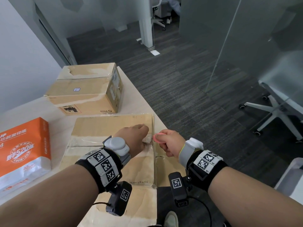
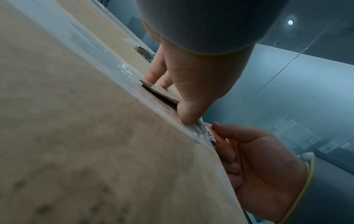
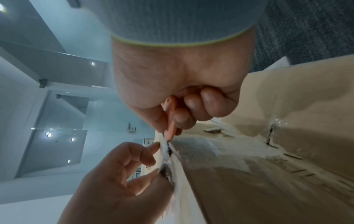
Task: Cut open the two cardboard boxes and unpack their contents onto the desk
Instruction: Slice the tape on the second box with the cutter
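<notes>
The near cardboard box (image 1: 113, 154) lies flat at the desk's right edge, clear tape (image 1: 85, 142) running across its top. My left hand (image 1: 145, 136) rests at the right end of that tape. Its thumb (image 2: 188, 116) presses the crinkled tape at the box edge, and its fingers (image 2: 153, 74) press the top beyond a small gap in the seam. My right hand (image 1: 158, 139) is just right of it and grips a small pink cutter (image 1: 156, 136), whose tip (image 3: 169, 134) meets the torn tape at the box edge. The far box (image 1: 88, 89) stands taped shut behind.
An orange ream of copy paper (image 1: 24, 153) lies on the desk (image 1: 54, 122) left of the near box. Right of the desk edge is dark carpet (image 1: 188, 89). A glass partition (image 1: 246, 38) and a white office chair (image 1: 277, 110) stand at the right.
</notes>
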A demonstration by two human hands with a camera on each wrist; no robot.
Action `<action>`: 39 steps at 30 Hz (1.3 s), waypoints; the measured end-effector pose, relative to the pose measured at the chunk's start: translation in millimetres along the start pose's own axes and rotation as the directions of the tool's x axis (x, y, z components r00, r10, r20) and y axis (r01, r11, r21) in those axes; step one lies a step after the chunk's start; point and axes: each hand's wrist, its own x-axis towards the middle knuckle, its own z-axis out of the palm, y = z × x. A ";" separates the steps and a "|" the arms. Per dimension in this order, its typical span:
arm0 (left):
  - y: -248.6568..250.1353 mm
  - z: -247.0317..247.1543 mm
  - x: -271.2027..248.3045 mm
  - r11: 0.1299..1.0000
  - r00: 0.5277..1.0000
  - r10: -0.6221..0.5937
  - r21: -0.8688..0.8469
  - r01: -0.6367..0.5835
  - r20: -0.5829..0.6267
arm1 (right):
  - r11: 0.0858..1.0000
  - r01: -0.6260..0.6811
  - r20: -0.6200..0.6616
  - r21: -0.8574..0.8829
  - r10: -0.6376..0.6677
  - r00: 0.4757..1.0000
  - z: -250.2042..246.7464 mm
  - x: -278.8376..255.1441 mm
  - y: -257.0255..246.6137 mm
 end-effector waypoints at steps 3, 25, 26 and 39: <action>0.6 1.7 -0.2 1.000 1.000 -0.004 -0.005 0.004 -0.023 | 0.999 0.004 -0.011 -0.046 -0.005 1.000 0.5 -1.1 -1.2; -46.2 10.5 -12.9 0.930 0.990 -0.060 -0.368 0.008 -0.131 | 0.999 -0.050 -0.088 0.015 0.051 0.995 -6.2 -21.7 -8.2; -56.6 12.2 -17.5 0.899 0.986 -0.091 -0.437 0.022 -0.137 | 0.999 -0.029 -0.103 0.019 0.030 0.994 -5.6 -21.5 -10.5; -173.5 57.4 -74.7 0.681 0.843 -0.527 -0.538 0.497 0.112 | 0.979 0.195 -0.058 -0.060 -0.198 0.978 65.7 -17.7 -53.9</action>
